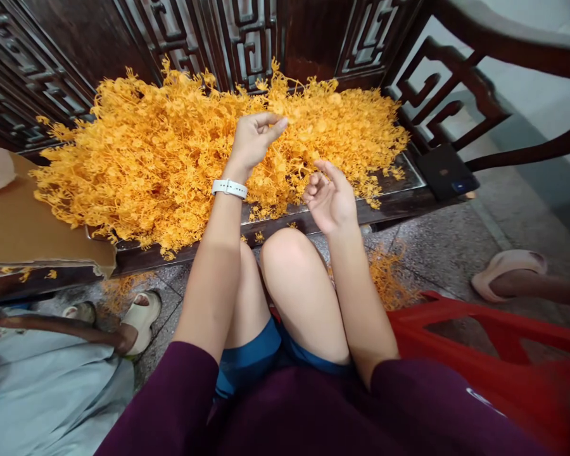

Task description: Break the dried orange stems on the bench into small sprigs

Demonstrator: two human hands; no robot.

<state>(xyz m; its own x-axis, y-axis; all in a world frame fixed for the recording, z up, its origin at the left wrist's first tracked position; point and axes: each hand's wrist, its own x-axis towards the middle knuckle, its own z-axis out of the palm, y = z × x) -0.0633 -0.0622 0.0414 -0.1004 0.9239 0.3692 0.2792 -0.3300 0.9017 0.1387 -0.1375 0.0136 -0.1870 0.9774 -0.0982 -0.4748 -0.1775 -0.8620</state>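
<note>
Nearest the camera, a purple shirt (285,411) and blue shorts (249,351) lead to 2 bare knees (289,259), with a red plastic stool (408,332) to the right. Beyond the knees, the right hand (331,196) hovers palm up, its fingers loosely curled and released. Slightly farther out, the left hand (257,138), a pale watch strap (229,189) round its wrist, has thumb and index finger drawn together at the tips; whether they pinch a stem, I cannot tell. Behind and around both hands, orange flower stems (161,158) lie heaped along a dark wooden bench (399,204). Cardboard (42,221) sits at the heap's left, a flat black case (444,171) at the bench's right end. At the back rises a carved lattice backrest (311,38).
</note>
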